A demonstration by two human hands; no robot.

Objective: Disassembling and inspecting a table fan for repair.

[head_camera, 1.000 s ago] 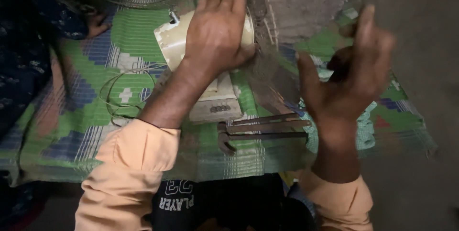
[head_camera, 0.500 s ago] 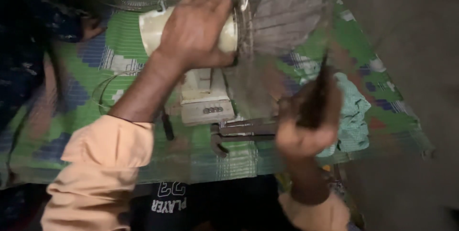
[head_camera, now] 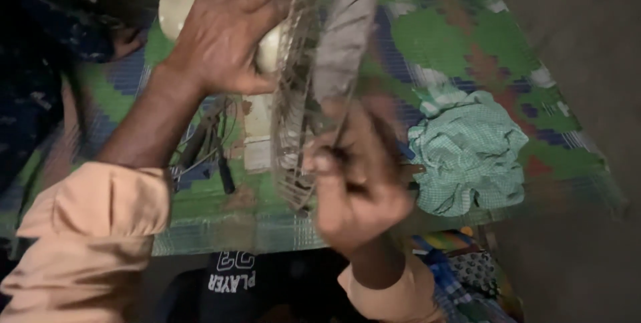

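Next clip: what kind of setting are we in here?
Probably a home or a small informal repair spot, not a factory. The work goes on over a green patterned woven mat, with a crumpled green checked cloth lying on it. The left hand steadies a cream table fan; loose cables lie alongside.

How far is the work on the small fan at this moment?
In hand: the left hand grips the cream motor housing of the fan, and the right hand, blurred, is at the wire guard. The grey blade shows, so the front seems open. The green checked cloth lies unused on the mat. What is left I cannot tell.
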